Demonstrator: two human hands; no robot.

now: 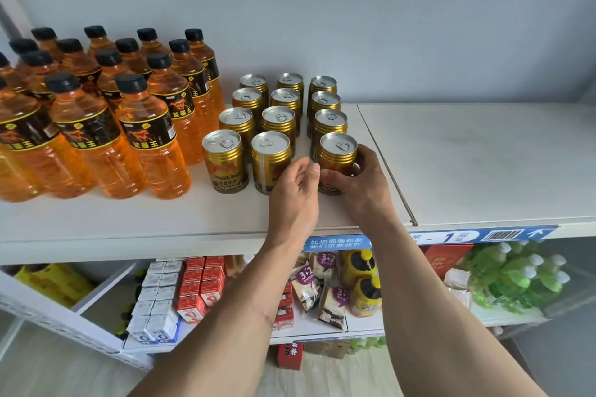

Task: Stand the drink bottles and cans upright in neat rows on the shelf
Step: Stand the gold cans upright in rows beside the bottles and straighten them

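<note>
While the right hand [361, 177] wraps around the front can [338, 162] of the right-hand row, fingers curled about its gold side, the left hand [295, 193] sits just beside it, half open and holding nothing, its fingertips close to the can's left side. That can stands upright near the front edge of the shelf [161, 219], close to the seam where one white shelf board meets the next.

Sealed gold cans [272, 126] with silver pull-tab lids stand in three rows running from the front towards the back wall, four cans in each, twelve in all. The two left rows sit close together; the right row stands a little apart. To their left, clear plastic bottles [151, 135] of orange drink, black-capped and black-labelled, stand upright in packed rows reaching the left edge of the view (at least sixteen caps show, some cut off).

Behind the white shelf the wall [387, 26] is plain pale grey. Along the front edge runs a blue label strip [451, 237]. Below, a lower shelf carries small red cartons [200, 287], white boxes [158, 296], snack packets [322, 287] and green bottles [516, 280].
</note>
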